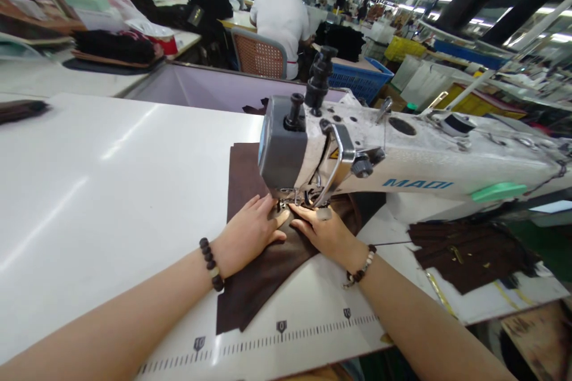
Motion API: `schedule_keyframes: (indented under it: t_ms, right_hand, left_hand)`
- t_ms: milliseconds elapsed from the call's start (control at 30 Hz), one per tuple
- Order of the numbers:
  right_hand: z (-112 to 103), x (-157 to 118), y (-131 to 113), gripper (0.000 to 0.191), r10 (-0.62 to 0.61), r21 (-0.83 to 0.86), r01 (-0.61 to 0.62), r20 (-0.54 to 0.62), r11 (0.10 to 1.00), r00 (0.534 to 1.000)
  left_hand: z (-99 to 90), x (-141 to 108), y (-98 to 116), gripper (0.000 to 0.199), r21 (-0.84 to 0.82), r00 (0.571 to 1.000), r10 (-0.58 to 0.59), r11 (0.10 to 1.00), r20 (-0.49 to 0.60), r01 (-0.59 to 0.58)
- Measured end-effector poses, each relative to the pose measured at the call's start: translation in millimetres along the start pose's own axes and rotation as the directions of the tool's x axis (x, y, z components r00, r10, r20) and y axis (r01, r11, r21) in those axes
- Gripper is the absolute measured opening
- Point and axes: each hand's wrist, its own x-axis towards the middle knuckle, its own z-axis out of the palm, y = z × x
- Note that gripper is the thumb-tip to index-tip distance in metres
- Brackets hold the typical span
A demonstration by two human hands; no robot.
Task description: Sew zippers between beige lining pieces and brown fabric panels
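A dark brown piece of cloth [263,286] lies on the white table under the head of a sewing machine [286,155]. My left hand [248,232] rests flat on the cloth, left of the needle area, with its fingers and thumb spread. On the right side of the needle area, my right hand [328,235] presses on the cloth with its fingers extended and apart. Both thumbs point inward, just in front of the presser foot. The needle tip itself is too small to make out.
Dark brown pieces [469,250] lie stacked at the right. A ruler scale [281,336] runs along the table's front edge. Beyond the table are a lilac bin [201,89], a blue crate [361,77], and a seated person in white [281,18].
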Motion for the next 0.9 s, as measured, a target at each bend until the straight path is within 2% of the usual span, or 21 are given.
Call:
schedule_keyframes:
  t_ms: [400,500,600,667,733,833,867,900]
  right_hand:
    - [-1,0,0,0.034,0.027,-0.020,-0.027,0.037,0.999,0.999]
    - [-9,1,0,0.035,0.027,-0.070,-0.022,0.074,0.997,0.997]
    - [-27,0,0,0.038,0.138,-0.200,-0.111,0.126,0.974,0.982]
    - [-46,-1,-4,0.042,0.235,-0.267,-0.176,0.207,0.947,0.950]
    - [-69,-2,-11,0.045,0.249,-0.247,-0.163,0.373,0.955,0.894]
    - [-100,1,-25,0.043,0.070,-0.055,-0.045,0.659,0.997,0.749]
    - [-106,2,-28,0.039,-0.013,0.023,-0.005,0.711,1.000,0.703]
    - [-109,3,-30,0.035,-0.077,0.082,0.025,0.723,0.996,0.687]
  left_hand:
    - [4.2,2,-4,0.029,-0.037,0.999,0.010,0.999,-0.032,-0.012]
    - [5.8,1,-4,0.030,-0.053,0.999,0.014,0.998,-0.042,-0.016]
    - [9.2,0,-8,0.032,-0.067,0.999,0.028,0.997,-0.041,-0.031]
    - [10.2,-1,-16,0.032,-0.095,0.997,0.066,0.993,-0.049,-0.071]
    - [7.8,-2,-30,0.029,-0.124,0.989,0.135,0.982,-0.059,-0.141]
    - [-2.4,-4,-50,0.022,-0.143,0.977,0.204,0.967,-0.061,-0.210]
    - [-6.1,-6,-52,0.021,-0.144,0.977,0.207,0.966,-0.059,-0.213]
    - [-9.2,-8,-52,0.021,-0.152,0.977,0.202,0.966,-0.064,-0.210]
